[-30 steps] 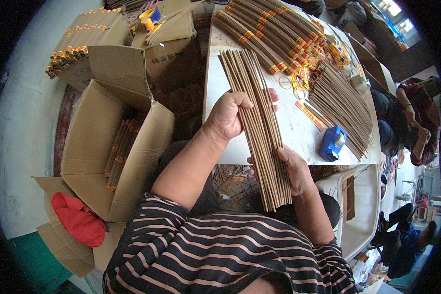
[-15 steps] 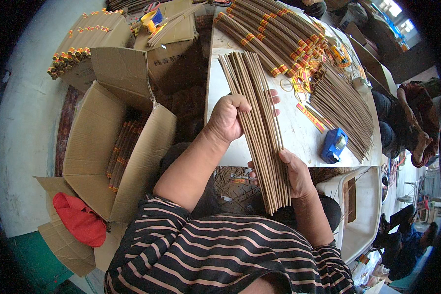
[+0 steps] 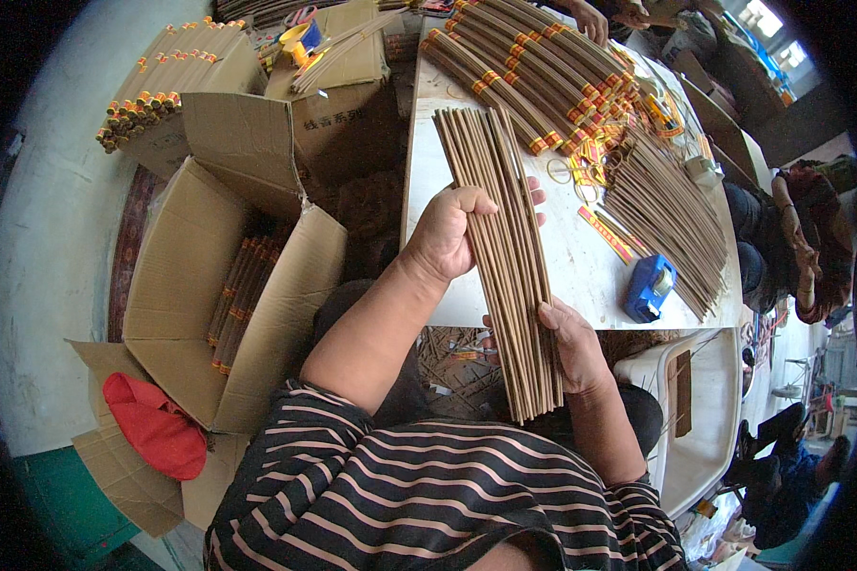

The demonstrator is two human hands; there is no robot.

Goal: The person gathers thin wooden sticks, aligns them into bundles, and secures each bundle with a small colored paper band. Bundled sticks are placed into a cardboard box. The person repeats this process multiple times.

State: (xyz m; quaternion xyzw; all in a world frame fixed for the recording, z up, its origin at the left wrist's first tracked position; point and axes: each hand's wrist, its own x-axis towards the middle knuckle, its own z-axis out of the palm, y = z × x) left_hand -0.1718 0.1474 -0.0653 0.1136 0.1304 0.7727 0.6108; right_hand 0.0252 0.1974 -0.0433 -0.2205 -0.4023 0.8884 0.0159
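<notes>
A flat, loose bunch of brown incense sticks point(image 3: 498, 228) lies across both my hands, slanting from the upper left down toward my lap. Around its upper part my left hand point(image 3: 448, 228) is wrapped, thumb on top and fingertips showing past the far side. My right hand point(image 3: 573, 344) grips the lower part, thumb on top, with most fingers hidden underneath. Beyond the bunch, more loose incense sticks point(image 3: 667, 219) are spread on the white table point(image 3: 438, 276). Beside them are a red and yellow paper label point(image 3: 605, 234) and a blue tape dispenser point(image 3: 649, 287).
Banded incense bundles point(image 3: 533, 67) are piled at the table's far side. To my left an open cardboard box point(image 3: 167, 285) holds several bundles; a red cloth point(image 3: 152, 425) lies by it. A white plastic tub point(image 3: 719, 400) stands at my right. Other people are beyond the table.
The incense sticks have shifted slightly right and closed into a more even bunch in my hands. Another person's hand has come into view at the table's far edge.
</notes>
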